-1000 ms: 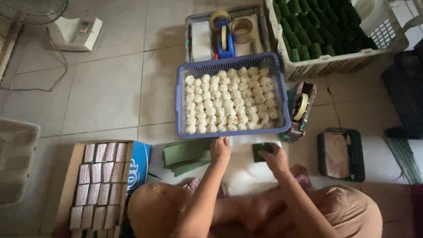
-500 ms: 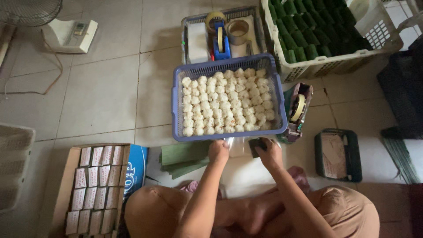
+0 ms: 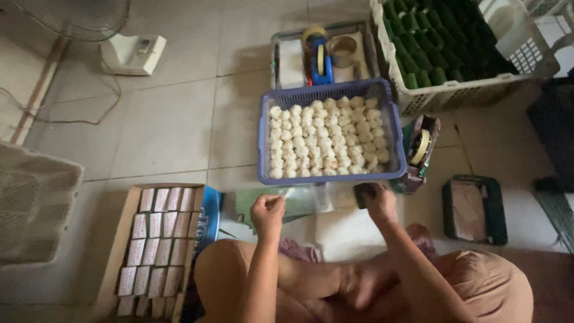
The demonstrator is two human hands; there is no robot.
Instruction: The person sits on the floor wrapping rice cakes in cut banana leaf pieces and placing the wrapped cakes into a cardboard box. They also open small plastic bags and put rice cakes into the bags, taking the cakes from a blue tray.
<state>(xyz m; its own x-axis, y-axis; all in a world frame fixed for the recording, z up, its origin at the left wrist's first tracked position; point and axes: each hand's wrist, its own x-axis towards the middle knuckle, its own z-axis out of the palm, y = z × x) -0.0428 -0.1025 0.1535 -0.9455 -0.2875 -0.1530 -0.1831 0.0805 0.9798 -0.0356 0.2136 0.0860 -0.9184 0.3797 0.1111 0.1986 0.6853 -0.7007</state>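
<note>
Both hands grip stuff: left hand (image 3: 267, 210) pinches a clear plastic bag (image 3: 302, 197), right hand (image 3: 378, 200) a dark green wrap (image 3: 363, 192). That thin bag could easily slip or tear.

Floor stock, counted
Two hands (image 3: 267, 213); one blue basket (image 3: 263, 128) of white balls, too many to count; two tape dispensers (image 3: 321, 57); one white crate (image 3: 454, 93); one cardboard box (image 3: 116, 239).
</note>
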